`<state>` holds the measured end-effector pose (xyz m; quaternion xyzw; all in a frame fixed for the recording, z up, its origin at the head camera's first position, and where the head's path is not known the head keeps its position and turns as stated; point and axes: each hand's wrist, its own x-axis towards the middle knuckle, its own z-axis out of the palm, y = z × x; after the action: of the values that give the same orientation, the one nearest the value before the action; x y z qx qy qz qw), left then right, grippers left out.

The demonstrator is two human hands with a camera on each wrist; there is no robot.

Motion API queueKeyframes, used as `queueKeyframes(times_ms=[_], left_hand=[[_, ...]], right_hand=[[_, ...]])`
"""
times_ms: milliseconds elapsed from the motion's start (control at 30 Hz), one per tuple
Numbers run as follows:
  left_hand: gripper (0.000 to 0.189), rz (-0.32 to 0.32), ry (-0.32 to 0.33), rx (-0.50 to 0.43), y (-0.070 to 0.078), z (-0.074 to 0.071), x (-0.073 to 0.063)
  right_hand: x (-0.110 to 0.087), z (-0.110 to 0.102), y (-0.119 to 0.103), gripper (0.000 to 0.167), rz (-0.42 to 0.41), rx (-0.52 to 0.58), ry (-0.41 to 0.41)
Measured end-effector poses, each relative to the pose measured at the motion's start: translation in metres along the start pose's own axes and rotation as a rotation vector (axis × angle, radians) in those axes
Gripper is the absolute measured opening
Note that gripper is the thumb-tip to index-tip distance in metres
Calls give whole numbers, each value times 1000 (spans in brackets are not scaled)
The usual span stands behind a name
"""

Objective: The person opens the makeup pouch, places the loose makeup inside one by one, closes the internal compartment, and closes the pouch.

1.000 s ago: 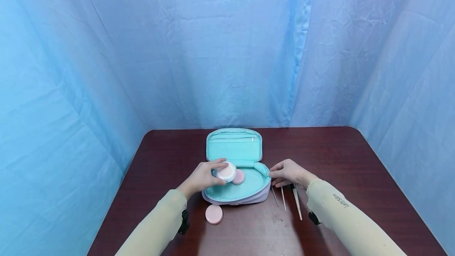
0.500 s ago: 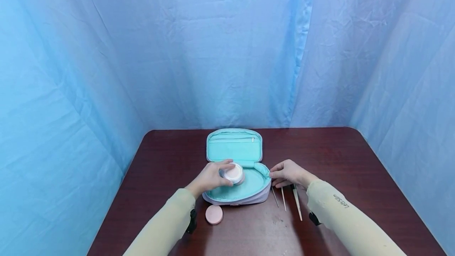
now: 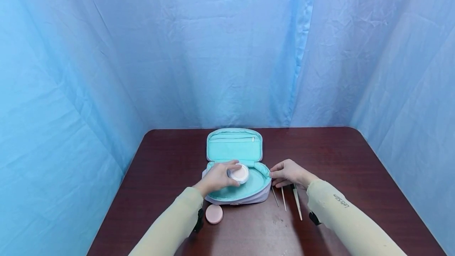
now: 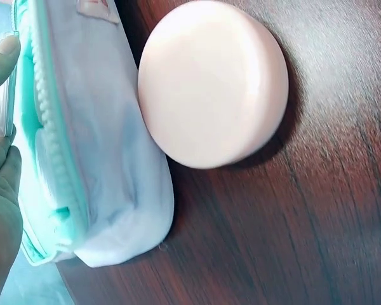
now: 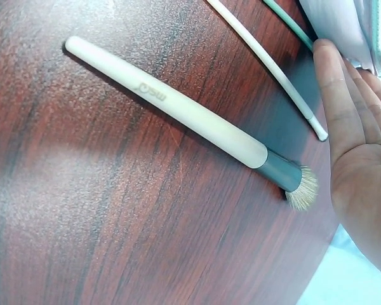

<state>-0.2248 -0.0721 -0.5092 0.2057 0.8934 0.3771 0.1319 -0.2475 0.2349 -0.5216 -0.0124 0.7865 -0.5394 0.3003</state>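
My left hand (image 3: 217, 177) holds a round white cosmetic container (image 3: 240, 173) with a pale pink top, gripped at its edge between thumb and fingers. It is over the open cosmetic bag (image 3: 254, 189), which is lavender outside with a turquoise lining. The pink round case that lay inside the bag is hidden in the head view. At the bag's right side, my right hand (image 3: 289, 173) pinches the rim. In the right wrist view the fingers (image 5: 343, 101) of that hand lie along the bag's outer wall.
A pink round case (image 4: 206, 86) lies on the dark wood table just in front of the bag. To the right, below my right hand, lie a makeup brush (image 5: 178, 114), a thin pale stick tool (image 5: 267, 63) and a thinner greenish one (image 5: 289, 22). Blue curtains (image 3: 220, 50) surround the table.
My left hand has moved right with the white container, further over the bag, covering the pink case inside. My right hand has stayed at the rim.
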Motion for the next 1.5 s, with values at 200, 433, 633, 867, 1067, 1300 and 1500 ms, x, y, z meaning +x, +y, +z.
queueKeyframes(times_ms=[200, 433, 633, 867, 1067, 1300, 1500], left_hand=[[62, 4, -11, 34, 2, 8, 7], [62, 12, -26, 54, 6, 14, 12], [63, 13, -41, 76, 11, 17, 14], [63, -10, -48, 144, 13, 22, 18], [62, 7, -51, 235, 15, 24, 16], [61, 5, -61, 266, 17, 25, 14], [62, -8, -62, 284, 16, 28, 14]], right_hand=[[1, 0, -1, 37, 8, 6, 5], [1, 0, -2, 36, 5, 7, 1], [2, 0, -1, 35, -2, 11, -5], [2, 0, 0, 36, -4, 15, -7], [3, 0, 1, 35, -2, 14, -9], [2, 1, 0, 35, 3, 9, -2], [2, 2, 0, 34, 1, 8, 0]])
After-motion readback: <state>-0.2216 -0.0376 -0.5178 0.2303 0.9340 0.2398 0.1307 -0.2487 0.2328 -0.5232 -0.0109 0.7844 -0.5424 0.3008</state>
